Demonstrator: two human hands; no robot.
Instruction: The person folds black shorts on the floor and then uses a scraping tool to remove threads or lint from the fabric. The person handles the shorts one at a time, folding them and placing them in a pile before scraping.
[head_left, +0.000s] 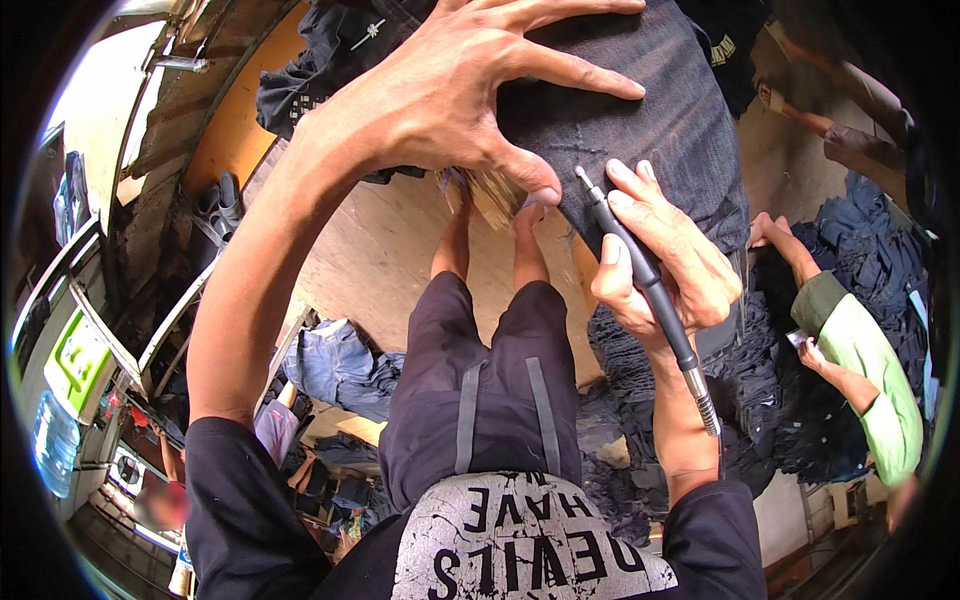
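Observation:
Dark denim cloth [685, 110] is spread before me at the top, with short worn marks across it near the middle. My left hand [450, 85] lies over its left part, fingers stretched wide, thumb toward its near edge; it grips nothing. In my right hand [700, 265] is a slim black rotary tool handpiece [632, 250], held like a pen. A small pale rounded bit in its metal tip points up and left, close to the worn marks; I cannot tell whether it touches the cloth. A coiled metal spring covers the handpiece's lower end.
Dark garments [300, 75] lie beyond my left hand. Heaps of dark denim [855, 250] fill the right, where a person in a light green sleeve [865, 350] sits close. Blue jeans [340, 365] lie on the left, near a water bottle [57, 440] and sandals [222, 200].

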